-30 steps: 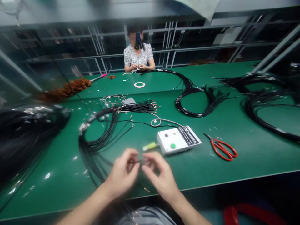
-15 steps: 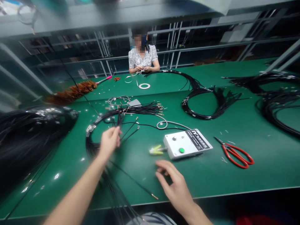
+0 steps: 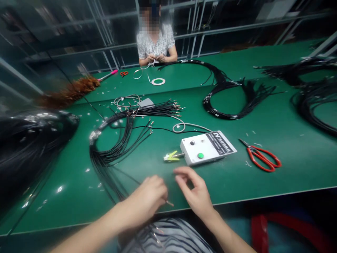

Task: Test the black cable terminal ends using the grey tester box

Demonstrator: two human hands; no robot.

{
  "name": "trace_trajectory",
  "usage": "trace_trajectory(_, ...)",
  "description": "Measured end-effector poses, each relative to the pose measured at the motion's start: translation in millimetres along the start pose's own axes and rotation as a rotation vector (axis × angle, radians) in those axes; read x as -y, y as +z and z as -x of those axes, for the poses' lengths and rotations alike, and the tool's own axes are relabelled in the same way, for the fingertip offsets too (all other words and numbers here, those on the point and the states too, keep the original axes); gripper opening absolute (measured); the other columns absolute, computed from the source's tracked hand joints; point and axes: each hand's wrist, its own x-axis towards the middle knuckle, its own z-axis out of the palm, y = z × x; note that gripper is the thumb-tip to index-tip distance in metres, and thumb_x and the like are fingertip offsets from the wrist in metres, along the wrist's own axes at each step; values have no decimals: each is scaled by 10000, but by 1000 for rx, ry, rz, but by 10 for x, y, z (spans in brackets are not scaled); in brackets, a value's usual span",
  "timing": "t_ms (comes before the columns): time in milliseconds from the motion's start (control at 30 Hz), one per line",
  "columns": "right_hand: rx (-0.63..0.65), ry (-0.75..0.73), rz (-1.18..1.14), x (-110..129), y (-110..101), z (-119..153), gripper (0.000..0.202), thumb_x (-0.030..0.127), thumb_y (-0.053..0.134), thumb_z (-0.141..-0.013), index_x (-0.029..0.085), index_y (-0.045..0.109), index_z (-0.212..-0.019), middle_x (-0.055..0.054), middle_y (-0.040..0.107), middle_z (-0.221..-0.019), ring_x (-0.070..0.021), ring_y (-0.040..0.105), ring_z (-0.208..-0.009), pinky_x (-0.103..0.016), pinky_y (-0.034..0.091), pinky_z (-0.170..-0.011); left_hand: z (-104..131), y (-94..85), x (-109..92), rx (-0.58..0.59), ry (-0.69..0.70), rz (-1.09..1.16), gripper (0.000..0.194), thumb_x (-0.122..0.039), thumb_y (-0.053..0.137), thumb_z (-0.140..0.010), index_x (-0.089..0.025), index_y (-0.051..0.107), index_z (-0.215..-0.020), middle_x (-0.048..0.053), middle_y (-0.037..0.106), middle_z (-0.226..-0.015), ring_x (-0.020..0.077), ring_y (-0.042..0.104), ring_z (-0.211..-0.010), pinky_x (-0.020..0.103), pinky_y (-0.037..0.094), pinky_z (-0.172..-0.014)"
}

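Note:
My left hand (image 3: pixel 150 193) is closed around a single thin black cable near the table's front edge. The cable's copper-coloured tip (image 3: pixel 170 203) pokes out past the fingers. Just right of it, my right hand (image 3: pixel 195 191) hovers with curved fingers, thumb and forefinger apart, nothing between them. Behind the hands lies a looped bundle of black cables (image 3: pixel 113 154), tied with clear bands; some of its strands hang over the front edge. A white control box (image 3: pixel 207 147) with a green button stands beyond my right hand, and a yellow-green clip (image 3: pixel 171 156) sticks out of its left side.
Red-handled scissors (image 3: pixel 260 156) lie to the right of the box. A large black cable pile (image 3: pixel 31 151) fills the left side. More cable coils (image 3: pixel 223 114) rest at the back and right. Across the table sits a person (image 3: pixel 156 44), with a roll of white tape (image 3: pixel 158 81) in front.
My left hand has left the upright strands of the bundle and come toward me and right, onto the loose cable's end. My right hand stays nearly in place. The view has tilted downward.

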Motion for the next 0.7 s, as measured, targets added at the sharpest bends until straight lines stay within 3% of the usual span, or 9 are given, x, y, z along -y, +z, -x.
trace_trajectory(200,164,282,-378,195,-44,-28,172,363,660,-881,195,694,-872,-17,694,-801,-128,611,-713,-249,460,-694,-117,-161,54,-193,-111,419,168,-248,501,-964,-179,654,-960,-2,647,-785,131,578,-723,228,442,-683)
trace_trajectory(500,179,572,-856,272,180,-100,272,356,819,-737,177,654,-860,32,619,-671,-55,513,-589,-167,365,-575,-85,-44,52,-289,-86,433,209,-256,498,-969,-164,676,-911,-15,612,-710,107,534,-657,210,413,-638)
trace_trajectory(700,109,555,-840,233,253,14,272,324,832,-727,178,639,-850,55,566,-614,-50,474,-553,-167,333,-541,-88,38,101,-388,-141,480,226,-319,507,-968,-160,650,-896,-19,593,-678,105,527,-625,212,406,-604)
